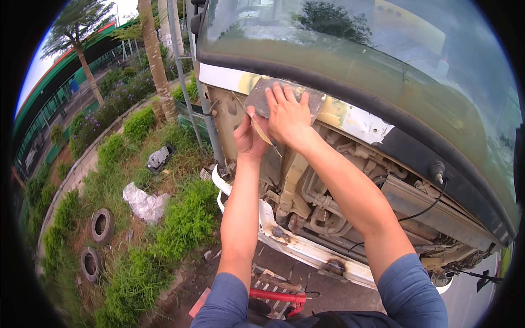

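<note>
From here I see a flat, dull grey sheet (259, 97) against the smooth white, yellow-smeared strip (361, 126), under the right hand (289, 116), palm down, fingers slightly spread, while the left hand (250, 139), just beside, pinches a thin tan sliver (261, 132), grimy pipes (327, 210) below both.

Bright, diffuse daylight falls from above, washing the sky (127, 8) at upper left nearly white. The windshield (383, 71) carries hazy reflections and pale glare. Shadows are soft, deepest among the pipes (324, 206) below it. The hands (289, 119) look fairly crisp; distant shrubs (113, 82) soften. Fisheye distortion bows straight edges toward a black, rounded border, with bluish fringing at left.
</note>
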`<state>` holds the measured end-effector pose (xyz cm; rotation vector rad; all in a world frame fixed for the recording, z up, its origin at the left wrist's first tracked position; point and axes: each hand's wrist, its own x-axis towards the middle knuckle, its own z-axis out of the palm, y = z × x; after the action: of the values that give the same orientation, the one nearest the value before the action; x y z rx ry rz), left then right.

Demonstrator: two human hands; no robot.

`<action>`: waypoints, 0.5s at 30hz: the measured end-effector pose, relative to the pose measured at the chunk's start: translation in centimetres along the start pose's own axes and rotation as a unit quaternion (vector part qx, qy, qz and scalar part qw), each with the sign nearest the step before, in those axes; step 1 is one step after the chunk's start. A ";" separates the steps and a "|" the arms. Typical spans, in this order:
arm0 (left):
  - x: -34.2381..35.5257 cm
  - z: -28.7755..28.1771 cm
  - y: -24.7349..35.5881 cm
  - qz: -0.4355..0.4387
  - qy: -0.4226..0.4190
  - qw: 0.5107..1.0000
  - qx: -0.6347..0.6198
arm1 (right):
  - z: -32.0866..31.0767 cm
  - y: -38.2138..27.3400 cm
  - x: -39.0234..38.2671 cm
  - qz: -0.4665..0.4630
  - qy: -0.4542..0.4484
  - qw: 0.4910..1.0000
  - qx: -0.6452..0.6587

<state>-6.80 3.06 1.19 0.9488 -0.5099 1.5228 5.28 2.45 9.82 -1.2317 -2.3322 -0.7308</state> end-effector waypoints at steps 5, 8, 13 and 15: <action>-0.4 -1.0 0.4 -0.015 -0.001 1.000 0.000 | 1.1 -0.3 0.0 -0.002 0.010 1.000 -0.002; -1.3 -1.4 -0.3 -0.008 0.019 1.000 0.008 | 2.6 -0.5 -0.7 -0.012 0.013 1.000 -0.015; -3.6 -4.9 0.0 -0.011 0.065 0.998 -0.021 | 4.7 -1.7 -1.6 -0.021 0.026 0.998 -0.051; -4.8 -6.8 0.5 -0.019 0.055 0.997 -0.049 | 5.3 -2.5 -2.0 -0.029 0.027 0.997 -0.067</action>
<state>-9.38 5.37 -6.39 0.7899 -0.4813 1.4925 3.67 3.21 3.88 -1.1886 -2.3152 -0.9416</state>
